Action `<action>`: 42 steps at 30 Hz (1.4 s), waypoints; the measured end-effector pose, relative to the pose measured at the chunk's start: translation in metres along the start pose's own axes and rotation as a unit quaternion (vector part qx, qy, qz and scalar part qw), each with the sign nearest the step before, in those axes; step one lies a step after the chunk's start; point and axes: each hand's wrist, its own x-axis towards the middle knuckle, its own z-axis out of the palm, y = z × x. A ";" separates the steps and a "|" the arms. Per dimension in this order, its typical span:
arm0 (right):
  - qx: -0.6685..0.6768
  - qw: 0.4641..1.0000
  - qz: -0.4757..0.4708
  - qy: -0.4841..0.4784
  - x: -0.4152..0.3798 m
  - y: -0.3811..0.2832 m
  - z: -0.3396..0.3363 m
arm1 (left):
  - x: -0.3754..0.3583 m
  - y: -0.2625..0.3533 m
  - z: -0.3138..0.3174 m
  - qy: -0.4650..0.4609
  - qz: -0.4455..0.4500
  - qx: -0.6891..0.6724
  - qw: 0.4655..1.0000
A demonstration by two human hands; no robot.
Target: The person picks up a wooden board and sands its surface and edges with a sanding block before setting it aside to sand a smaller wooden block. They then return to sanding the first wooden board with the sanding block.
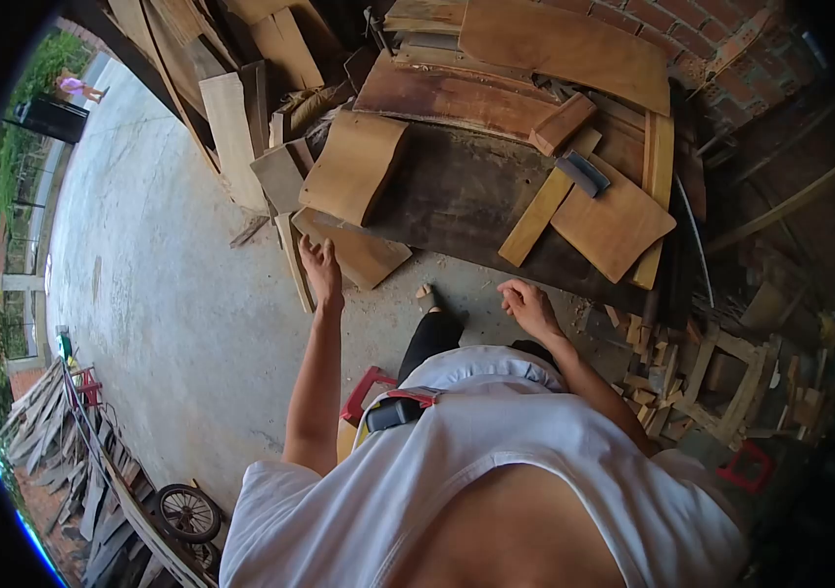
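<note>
The left hand (320,267) is raised with fingers spread loosely and holds nothing; its fingertips reach the lower edge of a pale tan flat wooden offcut (354,253) that lies on the concrete at the foot of the large dark weathered wooden board (462,201). The right hand (527,306) hangs with fingers loosely curled, also holding nothing, just below the dark board's near edge and apart from it.

On the dark board's left end leans a thick light-brown wooden slab (354,165). Across its right part lies a long yellowish wooden strip (547,201), with a small grey rectangular block (584,172) on top of it and a broad orange-brown curved plywood piece (612,223) just beside. Behind the dark board a reddish-brown wide plank (447,98) is stacked with more planks.

To the right of the dark board, small wooden scraps (648,348) are heaped by a pale wooden frame (731,387). Left of it stretches the grey concrete floor (153,284). A bicycle wheel (187,512) sits well apart, at lower left.
</note>
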 end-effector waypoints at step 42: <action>-0.084 0.948 -0.232 0.202 0.112 -0.084 0.010 | 0.003 0.101 0.070 -0.296 -0.070 -0.162 0.939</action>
